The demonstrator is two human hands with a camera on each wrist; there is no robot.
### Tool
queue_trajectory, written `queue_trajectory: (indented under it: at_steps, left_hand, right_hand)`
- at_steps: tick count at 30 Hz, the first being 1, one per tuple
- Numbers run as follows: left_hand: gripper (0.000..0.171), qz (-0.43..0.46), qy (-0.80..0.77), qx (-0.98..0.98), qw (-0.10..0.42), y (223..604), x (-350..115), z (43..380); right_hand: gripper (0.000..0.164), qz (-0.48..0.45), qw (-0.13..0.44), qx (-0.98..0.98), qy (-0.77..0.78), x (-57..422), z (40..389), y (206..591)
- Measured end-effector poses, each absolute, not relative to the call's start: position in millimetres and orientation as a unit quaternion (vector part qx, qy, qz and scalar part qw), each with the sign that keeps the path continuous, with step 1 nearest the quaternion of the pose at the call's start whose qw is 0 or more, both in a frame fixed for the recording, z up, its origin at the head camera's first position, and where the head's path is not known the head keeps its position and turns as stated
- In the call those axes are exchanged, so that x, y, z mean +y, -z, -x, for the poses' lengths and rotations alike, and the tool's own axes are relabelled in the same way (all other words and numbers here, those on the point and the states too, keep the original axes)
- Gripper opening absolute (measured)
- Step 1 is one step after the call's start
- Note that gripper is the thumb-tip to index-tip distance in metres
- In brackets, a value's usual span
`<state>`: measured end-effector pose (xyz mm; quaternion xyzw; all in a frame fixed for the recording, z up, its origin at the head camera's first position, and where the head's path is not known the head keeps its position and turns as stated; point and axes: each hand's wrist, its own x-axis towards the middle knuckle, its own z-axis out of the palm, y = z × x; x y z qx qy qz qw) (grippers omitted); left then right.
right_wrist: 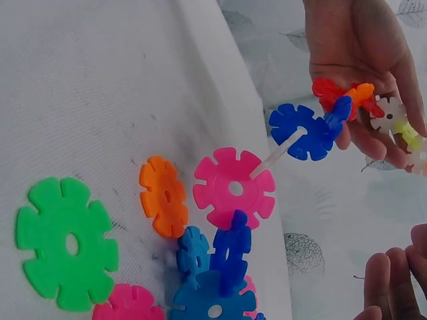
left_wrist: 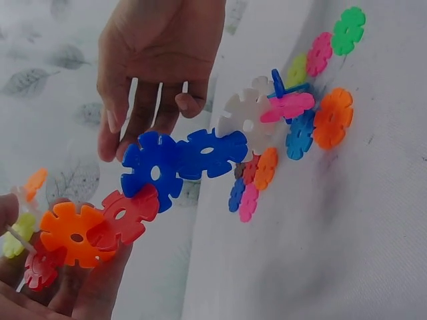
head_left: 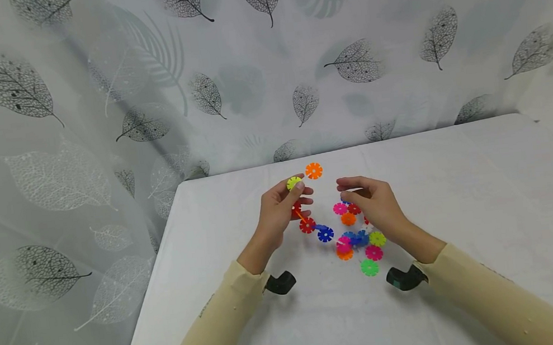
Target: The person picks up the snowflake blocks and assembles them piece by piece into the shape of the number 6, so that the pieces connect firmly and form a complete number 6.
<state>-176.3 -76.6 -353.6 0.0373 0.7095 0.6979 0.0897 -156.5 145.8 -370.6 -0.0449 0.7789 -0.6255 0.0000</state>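
Observation:
My left hand (head_left: 275,211) pinches a chain of linked plastic flower discs near a yellow disc (head_left: 294,182). An orange disc (head_left: 314,171) sticks out at the chain's upper end. Below the fingers, red discs (head_left: 307,225) and blue discs (head_left: 326,235) hang in line. The left wrist view shows an orange disc (left_wrist: 75,235) joined between red ones, then two blue discs (left_wrist: 153,167) and a white disc (left_wrist: 247,123). My right hand (head_left: 378,202) hovers to the right with fingers loosely bent, holding nothing. Its fingers (right_wrist: 400,277) partly show in the right wrist view.
Loose or joined discs lie on the white table (head_left: 436,195) below my right hand, including a green disc (right_wrist: 70,243), an orange disc (right_wrist: 164,197) and a pink disc (right_wrist: 233,190). A leaf-patterned curtain (head_left: 247,85) hangs behind and left of the table.

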Motion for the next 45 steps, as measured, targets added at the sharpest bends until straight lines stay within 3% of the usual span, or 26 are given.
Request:
queue_trajectory:
  at_steps: [27,40,45]
  left_hand:
    - [0.039,-0.045,-0.687,0.719,0.093,360,-87,175]
    - [0.040,-0.114,-0.632,0.762,0.083,357,-84,179]
    - [0.041,-0.143,-0.632,0.758,0.078,355,-84,178]
  right_hand:
    - [0.036,0.051,-0.019,0.782,0.620,152,154,379]
    - [0.032,0.101,-0.002,0.807,0.582,147,154,380]
    - [0.031,0.122,0.034,0.820,0.558,143,153,383]
